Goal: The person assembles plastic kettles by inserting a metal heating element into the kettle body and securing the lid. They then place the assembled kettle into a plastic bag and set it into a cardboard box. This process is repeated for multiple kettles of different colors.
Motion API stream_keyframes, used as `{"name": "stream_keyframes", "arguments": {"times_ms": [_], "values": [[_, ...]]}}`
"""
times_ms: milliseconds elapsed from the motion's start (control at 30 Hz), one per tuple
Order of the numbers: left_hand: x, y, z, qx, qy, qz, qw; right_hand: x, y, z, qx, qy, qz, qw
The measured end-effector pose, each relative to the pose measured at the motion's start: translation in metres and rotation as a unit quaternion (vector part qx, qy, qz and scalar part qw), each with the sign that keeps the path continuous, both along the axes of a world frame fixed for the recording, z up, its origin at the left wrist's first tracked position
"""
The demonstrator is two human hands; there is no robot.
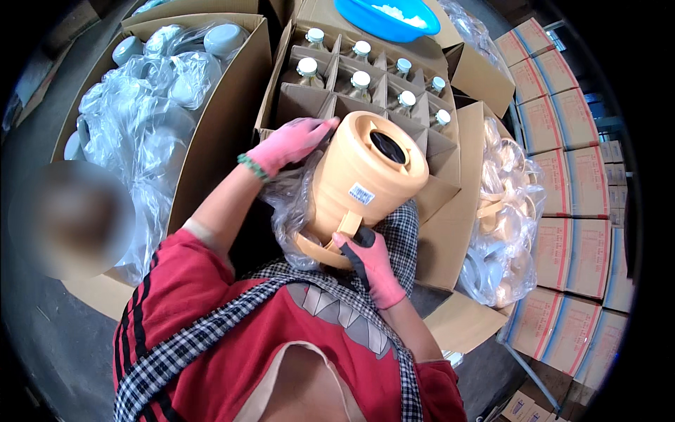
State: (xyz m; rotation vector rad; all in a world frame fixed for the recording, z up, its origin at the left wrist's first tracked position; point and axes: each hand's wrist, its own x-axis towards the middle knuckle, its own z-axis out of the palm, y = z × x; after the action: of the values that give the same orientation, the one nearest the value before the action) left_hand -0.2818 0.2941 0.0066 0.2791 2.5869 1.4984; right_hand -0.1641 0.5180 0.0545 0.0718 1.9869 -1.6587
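A peach-orange plastic jug point(330, 183) is tilted in front of me, its round base with a black disc facing up. A small barcode label sits on its side. My right hand point(373, 267), in a pink and dark glove, is closed on the jug at its handle. My left hand point(292, 146), in a pink glove, has its fingers stretched toward the jug's far left side, the fingertips at its edge. Whether they press on it I cannot tell. A crumpled clear plastic bag point(292, 218) lies along the jug's left side, below my left wrist.
Ahead stands a divided carton point(299, 98) of capped glass bottles point(360, 84), with a blue basin point(380, 24) behind. Bagged grey jugs point(151, 91) fill a carton at left; bagged peach parts point(503, 190) are at right. Stacked cartons point(569, 253) line the far right.
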Motion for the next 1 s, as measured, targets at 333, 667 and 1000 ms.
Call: {"name": "stream_keyframes", "arguments": {"times_ms": [333, 667, 1000], "values": [[0.129, -0.084, 0.040, -0.312, 0.200, 0.113, 0.922, 0.005, 0.043, 0.004, -0.035, 0.078, -0.109, 0.990], [0.137, -0.238, 0.254, -0.016, 0.514, 0.477, 0.713, 0.028, 0.013, -0.023, 0.002, 0.155, -0.032, 0.987], [0.101, 0.013, 0.117, -0.082, 0.626, -0.013, 0.776, -0.013, 0.024, 0.068, -0.034, 0.173, 0.023, 0.984]]}}
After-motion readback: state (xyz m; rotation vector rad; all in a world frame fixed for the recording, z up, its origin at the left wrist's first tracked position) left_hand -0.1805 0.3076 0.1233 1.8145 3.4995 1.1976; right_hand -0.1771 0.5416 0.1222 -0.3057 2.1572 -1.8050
